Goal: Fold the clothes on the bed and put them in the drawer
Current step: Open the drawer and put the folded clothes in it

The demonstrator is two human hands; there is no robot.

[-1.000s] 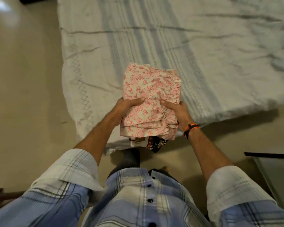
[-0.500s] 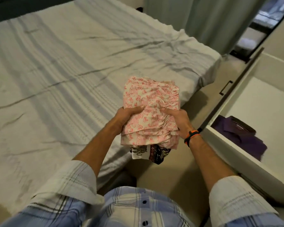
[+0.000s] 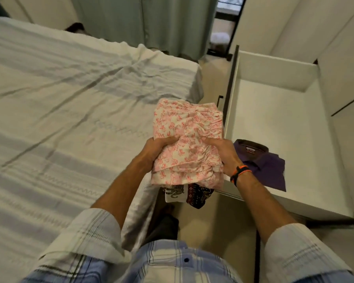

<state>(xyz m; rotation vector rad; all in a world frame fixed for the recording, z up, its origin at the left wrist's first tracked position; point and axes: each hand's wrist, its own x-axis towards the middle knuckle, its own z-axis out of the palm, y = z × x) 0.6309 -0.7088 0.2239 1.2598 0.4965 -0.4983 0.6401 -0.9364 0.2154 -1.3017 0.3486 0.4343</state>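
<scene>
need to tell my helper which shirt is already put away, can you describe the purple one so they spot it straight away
Find the open white drawer to the right of the bed. In its near corner, just past the person's right hand, lies the purple shirt, folded flat with its dark collar upward. It is the only garment in the drawer and plain, unlike the pink floral bundle held in both hands.

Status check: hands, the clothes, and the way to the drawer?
Both hands, left and right, grip the folded stack. Drawer open, purple shirt inside. Nothing in the way.
</scene>
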